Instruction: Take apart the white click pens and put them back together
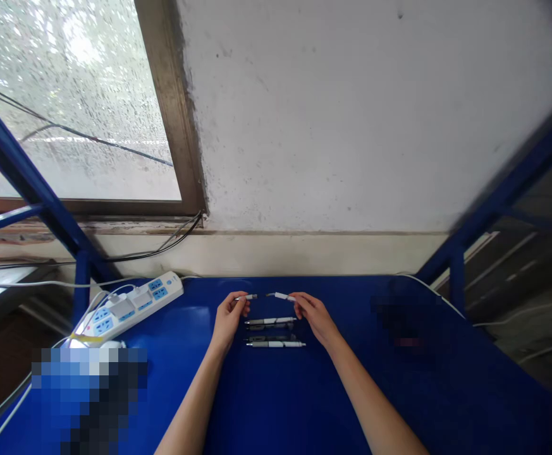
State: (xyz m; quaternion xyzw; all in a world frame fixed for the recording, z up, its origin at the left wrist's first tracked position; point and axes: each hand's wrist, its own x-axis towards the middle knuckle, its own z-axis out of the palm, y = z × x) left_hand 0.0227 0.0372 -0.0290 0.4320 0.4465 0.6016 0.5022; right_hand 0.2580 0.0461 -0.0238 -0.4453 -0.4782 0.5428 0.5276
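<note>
My left hand (231, 314) is closed in a pinch on a short white pen piece (251, 296) with a dark end. Facing it, my right hand (311, 309) pinches a longer white pen piece (282, 296) with a thin dark tip pointing left. A small gap separates the two pieces. Just below my hands, several pens lie crosswise on the blue tabletop (276, 398). Among them are a white-and-grey pen (270, 321), a dark pen (269, 338) and another white-and-grey pen (276, 344).
A white power strip (133, 306) with plugs and cables lies at the left. Nearer on that side is a pixelated patch. A white cable (432, 294) crosses the back right corner. Blue metal posts (82, 278) flank the table, with a wall behind it.
</note>
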